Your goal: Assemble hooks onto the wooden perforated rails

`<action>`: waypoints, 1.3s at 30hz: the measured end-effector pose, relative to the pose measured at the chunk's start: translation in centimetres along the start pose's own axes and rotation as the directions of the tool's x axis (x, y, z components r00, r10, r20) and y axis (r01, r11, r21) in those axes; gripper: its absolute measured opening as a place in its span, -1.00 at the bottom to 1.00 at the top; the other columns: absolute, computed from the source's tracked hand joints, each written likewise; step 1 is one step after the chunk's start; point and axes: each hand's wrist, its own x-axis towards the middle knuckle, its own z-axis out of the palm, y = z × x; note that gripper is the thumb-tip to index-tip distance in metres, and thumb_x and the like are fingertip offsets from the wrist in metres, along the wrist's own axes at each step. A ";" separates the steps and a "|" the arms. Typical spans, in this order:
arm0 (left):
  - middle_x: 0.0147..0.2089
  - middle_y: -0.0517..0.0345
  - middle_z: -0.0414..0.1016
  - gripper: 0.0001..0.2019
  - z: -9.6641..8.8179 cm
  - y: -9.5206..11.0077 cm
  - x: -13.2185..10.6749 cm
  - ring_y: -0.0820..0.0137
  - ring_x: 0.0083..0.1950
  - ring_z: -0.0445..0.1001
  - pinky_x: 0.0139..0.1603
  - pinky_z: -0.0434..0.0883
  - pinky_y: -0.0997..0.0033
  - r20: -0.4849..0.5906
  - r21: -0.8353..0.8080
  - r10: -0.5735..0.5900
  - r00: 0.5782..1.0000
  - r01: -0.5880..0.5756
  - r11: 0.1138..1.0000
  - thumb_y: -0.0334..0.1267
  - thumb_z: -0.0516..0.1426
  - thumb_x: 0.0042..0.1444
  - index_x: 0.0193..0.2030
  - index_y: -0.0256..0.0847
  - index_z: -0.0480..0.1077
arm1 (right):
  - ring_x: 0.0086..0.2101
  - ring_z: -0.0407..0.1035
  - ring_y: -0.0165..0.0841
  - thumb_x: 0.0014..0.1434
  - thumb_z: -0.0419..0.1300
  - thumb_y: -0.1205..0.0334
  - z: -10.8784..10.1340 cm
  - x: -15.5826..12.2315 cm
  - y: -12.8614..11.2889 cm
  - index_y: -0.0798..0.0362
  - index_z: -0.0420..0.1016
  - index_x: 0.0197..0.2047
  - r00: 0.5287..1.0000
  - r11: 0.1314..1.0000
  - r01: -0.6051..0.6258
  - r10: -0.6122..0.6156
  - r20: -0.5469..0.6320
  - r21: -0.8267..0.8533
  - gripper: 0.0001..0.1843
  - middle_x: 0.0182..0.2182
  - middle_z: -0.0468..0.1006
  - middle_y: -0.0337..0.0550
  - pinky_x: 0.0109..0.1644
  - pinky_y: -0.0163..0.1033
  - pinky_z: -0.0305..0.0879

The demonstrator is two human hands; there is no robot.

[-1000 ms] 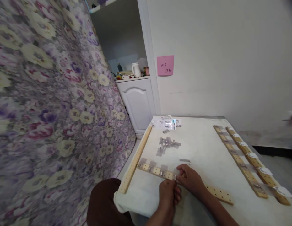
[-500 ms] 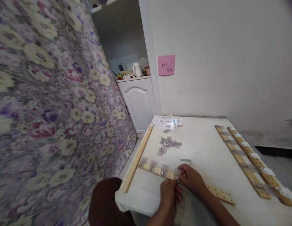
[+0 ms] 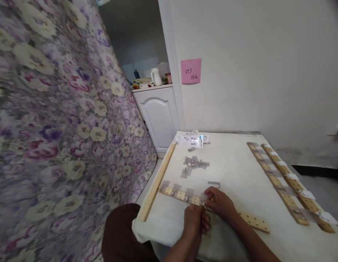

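Note:
A pale wooden board [image 3: 195, 201] with rows of holes lies across the table in front of me, carrying small metal hooks on clear square backings, such as one hook [image 3: 187, 198]. At its middle, my left hand [image 3: 194, 218] is closed, with thumb and finger against a small metal hook [image 3: 204, 204]. My right hand [image 3: 220, 202] pinches at the same hook and its clear backing from the right. Fingers partly cover this hook. Just beyond the right hand lies a grey hex key [image 3: 214, 183].
Loose hooks on clear backings [image 3: 194, 162] lie in a pile farther back, before some packaging [image 3: 190, 140]. A bare holed board [image 3: 156, 185] runs along the left table edge. Two boards with fittings, a hooked board [image 3: 276, 181] and a white-tagged board [image 3: 291, 181], lie at right.
The view has shifted slightly. Both hands stay at the same hook on the board, with only slight finger movement.

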 end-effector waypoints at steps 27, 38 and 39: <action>-0.72 0.30 0.39 -0.81 -1.2 -1.3 -0.5 0.58 -0.81 0.23 -0.80 -0.04 0.62 0.083 -0.023 0.075 0.994 -0.073 0.997 -0.10 0.05 -0.09 -0.46 -0.16 0.19 | -0.01 0.28 -0.27 0.17 -0.08 0.34 -2.6 0.8 4.1 0.03 0.47 -0.15 0.938 0.952 0.249 -0.283 -0.201 -0.176 -0.68 0.02 0.39 -0.07 0.03 -0.19 0.24; -0.72 0.30 0.39 -0.82 -1.2 -1.6 -1.4 0.59 -0.81 0.21 -0.81 -0.03 0.63 0.125 0.049 0.143 0.982 -0.150 0.987 -0.12 0.05 -0.04 -0.49 -0.15 0.16 | -0.15 0.37 -0.21 0.16 0.03 0.13 -5.3 0.3 2.4 0.04 0.49 -0.17 0.945 0.942 0.291 -0.256 -0.203 0.167 -0.71 -0.17 0.53 -0.06 -0.06 -0.13 0.27; -0.72 0.30 0.39 -0.82 -1.2 -1.7 -1.7 0.59 -0.81 0.20 -0.81 -0.04 0.63 0.135 0.066 0.150 0.979 -0.160 0.985 -0.13 0.05 -0.03 -0.49 -0.15 0.16 | -0.18 0.38 -0.22 0.15 0.06 0.08 -5.7 0.1 2.0 0.05 0.49 -0.20 0.958 0.929 0.274 -0.240 -0.159 0.250 -0.71 -0.20 0.54 -0.06 -0.11 -0.15 0.28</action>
